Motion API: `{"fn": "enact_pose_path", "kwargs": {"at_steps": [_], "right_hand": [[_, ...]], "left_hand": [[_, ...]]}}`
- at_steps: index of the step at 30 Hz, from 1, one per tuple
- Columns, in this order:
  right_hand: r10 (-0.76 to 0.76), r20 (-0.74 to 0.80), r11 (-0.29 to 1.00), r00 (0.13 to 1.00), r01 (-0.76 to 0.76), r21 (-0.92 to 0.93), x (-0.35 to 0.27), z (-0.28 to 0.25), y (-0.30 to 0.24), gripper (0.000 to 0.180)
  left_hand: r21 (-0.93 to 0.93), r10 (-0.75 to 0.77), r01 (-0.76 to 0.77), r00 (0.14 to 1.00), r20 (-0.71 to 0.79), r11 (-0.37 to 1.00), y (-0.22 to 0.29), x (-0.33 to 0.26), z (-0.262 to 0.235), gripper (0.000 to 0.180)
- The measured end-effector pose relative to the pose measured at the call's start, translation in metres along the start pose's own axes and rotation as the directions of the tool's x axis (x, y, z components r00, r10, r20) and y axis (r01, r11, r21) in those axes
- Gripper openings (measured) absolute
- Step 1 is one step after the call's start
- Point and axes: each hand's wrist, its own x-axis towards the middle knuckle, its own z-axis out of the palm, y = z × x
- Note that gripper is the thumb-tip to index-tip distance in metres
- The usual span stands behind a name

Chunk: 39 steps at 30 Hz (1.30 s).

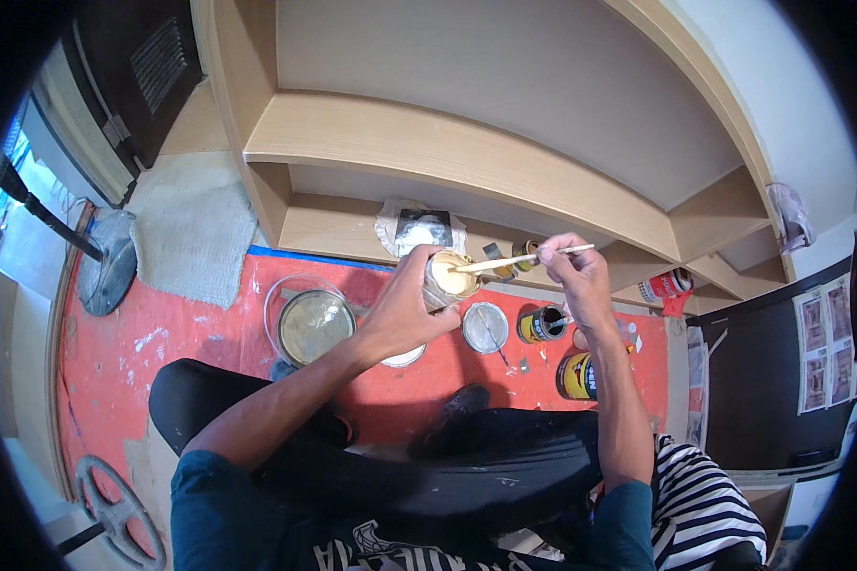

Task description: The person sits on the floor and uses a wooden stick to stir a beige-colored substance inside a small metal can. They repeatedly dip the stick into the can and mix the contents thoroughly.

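Note:
My left hand [395, 309] is wrapped round a small can [437, 299] of cream-coloured paint, tilted so its mouth shows. In my right hand [578, 278], a thin pale stick [509, 262] is pinched between the fingers. The stick's coated left end dips into the paint, and its other end pokes out past my right fingers. Below my right hand, an opened paint can [540, 324] stands on the red floor covering with a brush in it. A round metal lid [486, 327] lies between that can and my left hand.
Wooden shelving [390, 133] rises ahead, with a black sheet [424, 226] and a red can [665, 285] on its lower level. A clear-rimmed bucket [315, 325] stands left, a yellow-labelled can [575, 377] right. A round stand base [111, 262] and striped fabric [705, 504] flank me.

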Motion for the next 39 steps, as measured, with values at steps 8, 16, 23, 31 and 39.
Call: {"fn": "enact_pose_path", "kwargs": {"at_steps": [8, 16, 23, 31, 39], "right_hand": [[-0.013, 0.090, 0.984, 0.996, -0.004, 0.180, -0.005, 0.017, 0.010, 0.013], [-0.011, 0.065, 0.953, 0.998, -0.009, 0.302, 0.001, -0.010, 0.015, 0.011], [-0.062, 0.042, 0.916, 0.997, 0.040, 0.398, 0.003, -0.018, 0.013, 0.014], [-0.007, 0.146, 0.932, 0.989, -0.047, 0.360, 0.002, 0.014, 0.017, 0.016], [-0.069, 0.022, 0.951, 0.997, 0.059, 0.303, 0.004, -0.012, 0.011, 0.008]], "left_hand": [[0.067, 0.033, -0.035, 0.999, 0.019, 0.997, 0.002, 0.001, 0.006, 0.065], [-0.058, -0.006, 0.005, 1.000, -0.021, 0.998, -0.002, -0.002, 0.005, 0.071], [-0.015, 0.001, -0.002, 0.999, -0.041, 1.000, 0.001, 0.000, 0.003, 0.071], [-0.057, -0.015, 0.014, 1.000, -0.027, 0.998, -0.003, -0.002, 0.006, 0.072], [-0.031, 0.020, -0.021, 0.999, -0.046, 0.999, -0.007, -0.001, 0.002, 0.072]]}}
